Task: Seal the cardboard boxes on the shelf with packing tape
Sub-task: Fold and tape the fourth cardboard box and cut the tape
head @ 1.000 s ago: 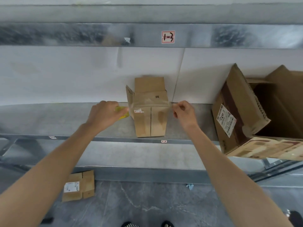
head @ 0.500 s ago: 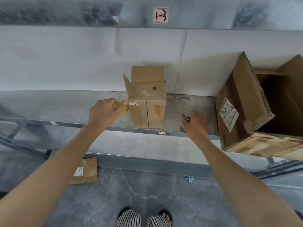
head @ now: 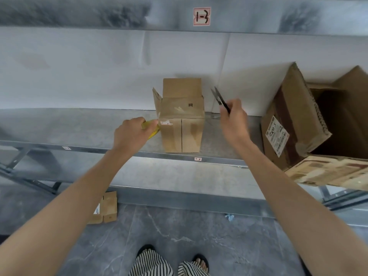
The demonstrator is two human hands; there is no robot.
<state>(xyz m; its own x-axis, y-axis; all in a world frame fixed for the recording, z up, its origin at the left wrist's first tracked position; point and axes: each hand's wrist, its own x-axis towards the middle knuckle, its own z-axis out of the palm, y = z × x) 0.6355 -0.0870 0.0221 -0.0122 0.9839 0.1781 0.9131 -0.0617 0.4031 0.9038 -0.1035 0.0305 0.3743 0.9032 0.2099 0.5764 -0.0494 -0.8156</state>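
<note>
Cardboard box (head: 182,126), small and upright on the metal shelf (head: 79,126), has a strip of clear tape across its top, yet its rear and left flaps stand up, so we judge the sealing only part done. Just left of it our left hand (head: 132,134) grips the yellow tape roll (head: 151,127). To its right our right hand (head: 234,120) pinches black snips (head: 220,99), likely for the cut. Farther right a large box (head: 294,124) gapes unsealed. Below lies grey stone floor (head: 179,232), and behind stands a white wall (head: 89,72).
</note>
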